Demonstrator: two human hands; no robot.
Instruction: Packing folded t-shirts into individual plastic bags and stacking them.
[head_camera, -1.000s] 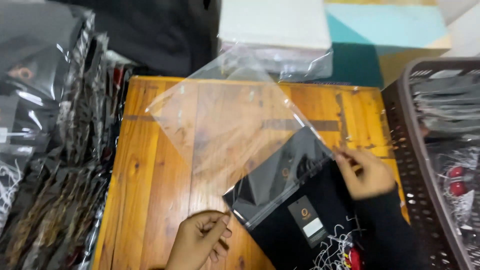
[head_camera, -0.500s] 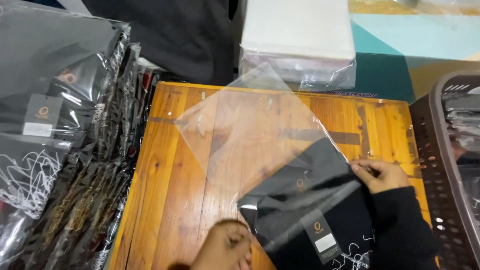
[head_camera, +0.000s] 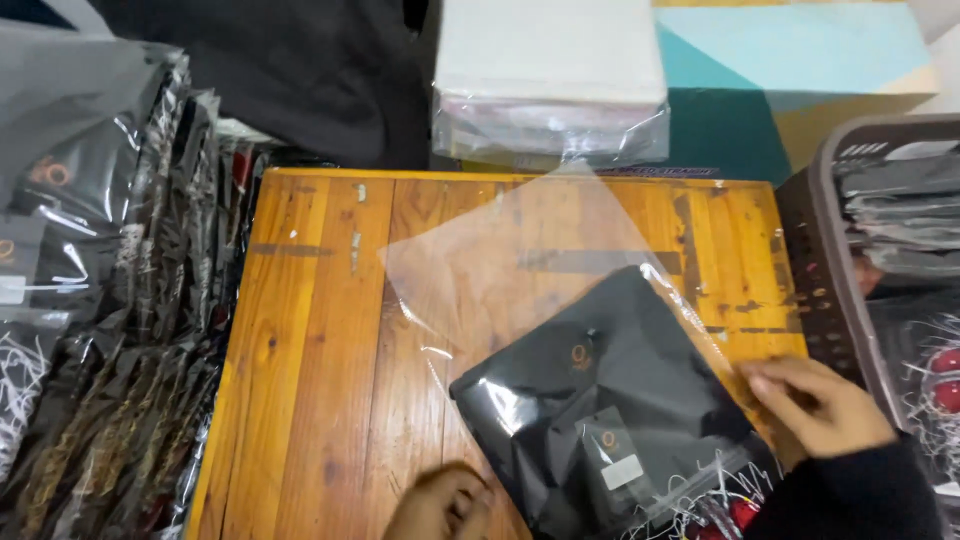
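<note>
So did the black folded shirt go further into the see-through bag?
Yes. The black shirt has slid up deeper into the clear bag, away from the person, covering more of the wooden table than before.

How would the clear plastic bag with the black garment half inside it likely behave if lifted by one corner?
The clear plastic bag is thin and wrinkled, so its empty end would probably flop. The folded black garment looks soft and would likely sag or slide on the glossy film. The right hand rests on its edge, the left hand near the opening.
</note>
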